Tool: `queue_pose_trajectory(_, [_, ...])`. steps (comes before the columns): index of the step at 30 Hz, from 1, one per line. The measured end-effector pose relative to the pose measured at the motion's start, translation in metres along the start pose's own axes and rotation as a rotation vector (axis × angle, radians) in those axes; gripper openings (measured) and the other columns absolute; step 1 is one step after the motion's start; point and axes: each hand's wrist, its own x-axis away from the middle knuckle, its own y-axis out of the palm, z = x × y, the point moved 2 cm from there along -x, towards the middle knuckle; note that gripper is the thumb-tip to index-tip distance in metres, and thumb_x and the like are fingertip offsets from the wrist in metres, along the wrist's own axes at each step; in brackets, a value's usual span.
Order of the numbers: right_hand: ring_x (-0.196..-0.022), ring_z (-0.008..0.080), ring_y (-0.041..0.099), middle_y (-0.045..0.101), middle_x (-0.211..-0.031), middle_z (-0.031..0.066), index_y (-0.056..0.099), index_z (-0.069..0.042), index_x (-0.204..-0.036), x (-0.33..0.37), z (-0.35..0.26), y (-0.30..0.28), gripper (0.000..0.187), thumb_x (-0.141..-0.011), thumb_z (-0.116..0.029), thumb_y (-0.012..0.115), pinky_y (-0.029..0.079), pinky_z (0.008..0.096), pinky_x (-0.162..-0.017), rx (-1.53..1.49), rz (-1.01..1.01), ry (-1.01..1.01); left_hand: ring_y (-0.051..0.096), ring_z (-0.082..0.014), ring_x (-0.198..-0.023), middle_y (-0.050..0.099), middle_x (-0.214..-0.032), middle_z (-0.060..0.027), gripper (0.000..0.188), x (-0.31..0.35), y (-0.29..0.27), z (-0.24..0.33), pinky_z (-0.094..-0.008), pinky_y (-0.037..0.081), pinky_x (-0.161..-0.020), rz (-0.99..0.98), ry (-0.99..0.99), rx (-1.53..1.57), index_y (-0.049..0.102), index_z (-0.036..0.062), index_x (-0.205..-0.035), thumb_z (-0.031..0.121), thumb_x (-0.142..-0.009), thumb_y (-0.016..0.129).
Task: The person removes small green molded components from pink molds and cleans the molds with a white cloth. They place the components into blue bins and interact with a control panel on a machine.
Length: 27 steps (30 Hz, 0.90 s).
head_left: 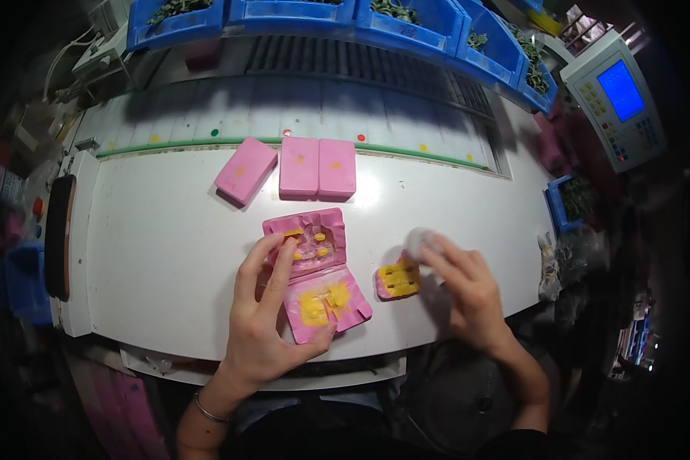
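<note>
A pink two-part mould [346, 322] lies open on the white worktable, with yellow powdery patches on its lower half and small yellow pieces in the hollows of its upper half. My left hand [262, 318] spans it, fingertips on the upper half and thumb at the lower half's edge. To the right sits a small pink block [398, 280], its top covered in yellow with dark slots. Just above this block, my right hand [468, 287] pinches a whitish rounded thing [418, 244]; motion blur hides what kind it is.
Three closed pink blocks [299, 167] stand behind the mould. Beyond them runs a green-edged strip [284, 143], with blue bins [414, 27] of greenish pieces above it. A control panel with a blue screen [619, 90] stands at the right, a dark flat device [60, 238] at the left.
</note>
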Motion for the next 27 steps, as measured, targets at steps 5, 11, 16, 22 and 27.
queue_pose_trajectory(5, [-0.1, 0.0335, 0.05, 0.05, -0.13, 0.0103, 0.057, -0.006, -0.119, 0.013, 0.039, 0.012, 0.051, -0.072, 0.011, 0.052, 0.042, 0.0376, -0.087, 0.235, 0.123, 0.155, 0.042, -0.0314, -0.117, 0.036, -0.128, -0.0187, 0.087, -0.005, 0.004, 0.005, -0.0382, 0.042, -0.094, -0.032, 0.007, 0.002, 0.038, -0.0021, -0.134, 0.018, -0.058, 0.077])
queue_pose_trajectory(11, [-0.105, 0.0328, 0.048, 0.049, -0.12, 0.0175, 0.051, -0.004, -0.123, -0.001, -0.007, 0.031, 0.055, -0.071, -0.007, 0.07, 0.04, 0.0382, -0.089, -0.167, 0.078, 0.083, 0.042, -0.0327, -0.117, 0.035, -0.13, -0.0197, 0.093, -0.008, 0.001, 0.005, -0.037, 0.042, -0.092, -0.031, 0.018, 0.018, 0.032, -0.0021, -0.137, 0.022, -0.059, 0.078])
queue_pose_trajectory(16, [-0.082, 0.0212, 0.052, 0.049, -0.089, 0.0095, 0.057, -0.002, -0.104, -0.009, -0.005, 0.029, 0.037, -0.069, 0.0, 0.071, 0.045, 0.0283, -0.071, -0.451, 0.027, 0.281, 0.042, -0.0337, -0.116, 0.032, -0.134, -0.0216, 0.099, -0.005, -0.003, 0.009, -0.037, 0.042, -0.091, -0.161, -0.012, -0.002, 0.025, -0.002, -0.14, 0.025, -0.06, 0.077])
queue_pose_trajectory(22, [-0.068, 0.0129, 0.051, 0.053, -0.084, 0.0057, 0.06, 0.0, -0.086, -0.017, 0.0, 0.019, 0.016, -0.072, 0.006, 0.065, 0.043, 0.0239, -0.063, -0.748, -0.014, 0.243, 0.041, -0.0356, -0.112, 0.029, -0.134, -0.023, 0.102, -0.011, -0.002, 0.015, -0.0385, 0.042, -0.091, -0.242, 0.007, -0.042, 0.02, -0.0017, -0.141, 0.025, -0.061, 0.077])
queue_pose_trajectory(27, [-0.069, 0.0126, 0.053, 0.053, -0.085, 0.0073, 0.06, 0.0, -0.087, -0.044, -0.026, 0.009, 0.017, -0.072, 0.009, 0.064, 0.043, 0.0234, -0.063, -0.797, 0.101, 0.107, 0.04, -0.0379, -0.114, 0.028, -0.135, -0.0235, 0.106, -0.011, -0.002, 0.01, -0.0406, 0.038, -0.096, -0.261, 0.032, -0.02, 0.014, -0.0034, -0.142, 0.025, -0.061, 0.077])
